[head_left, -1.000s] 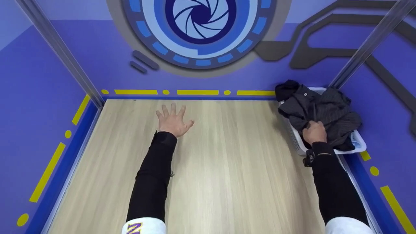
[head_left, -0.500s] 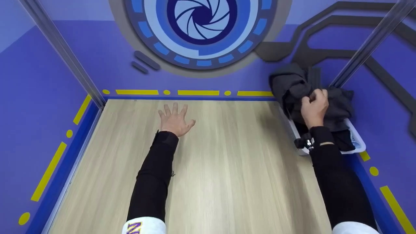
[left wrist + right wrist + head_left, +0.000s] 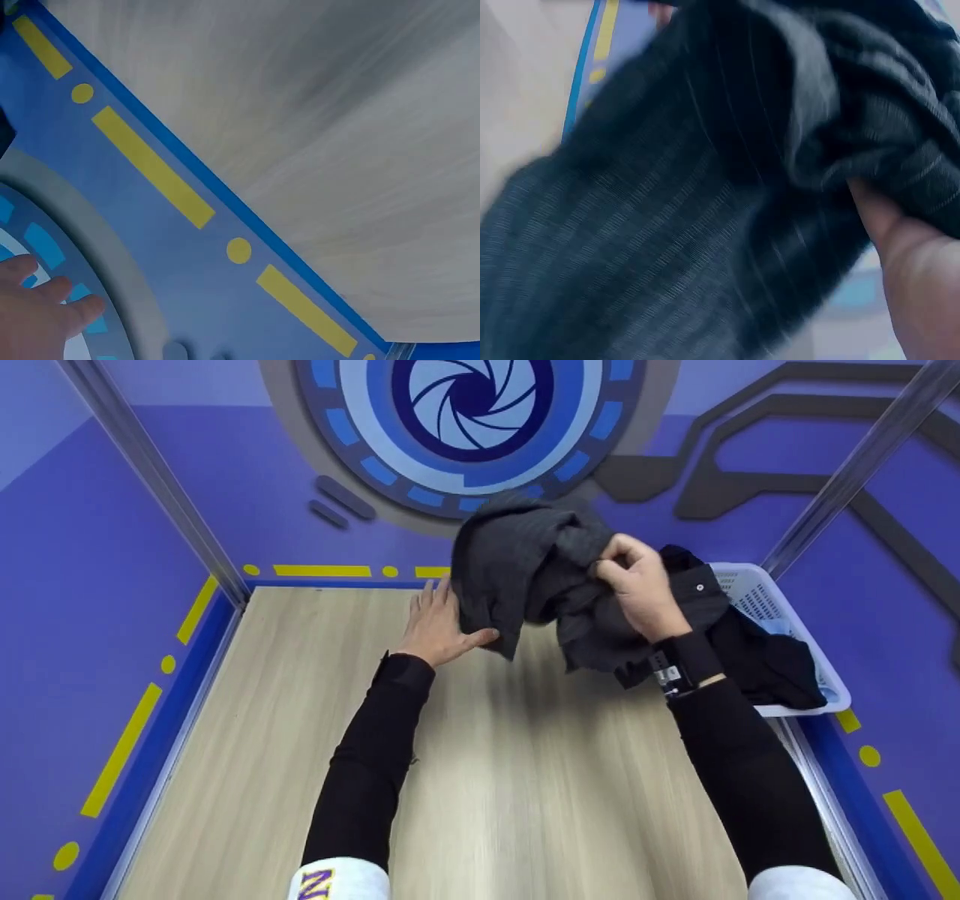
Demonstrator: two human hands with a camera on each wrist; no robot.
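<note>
Here we see a crumpled dark-grey woven garment (image 3: 510,562), finely pinstriped, hanging in loose folds above the pale wood-grain tabletop (image 3: 487,795), between our two hands. Its trailing end, with a small round white button (image 3: 700,587), overlaps the white perforated plastic basket (image 3: 742,585) in the head view; soft black cloth (image 3: 772,667) lies inside that. Our right hand (image 3: 641,585) pinches the garment between thumb and bent fingers, forearm slanting inward. Our left hand (image 3: 439,628) holds fingers straight, thumb spread, at the garment's drooping corner; contact we cannot tell.
</note>
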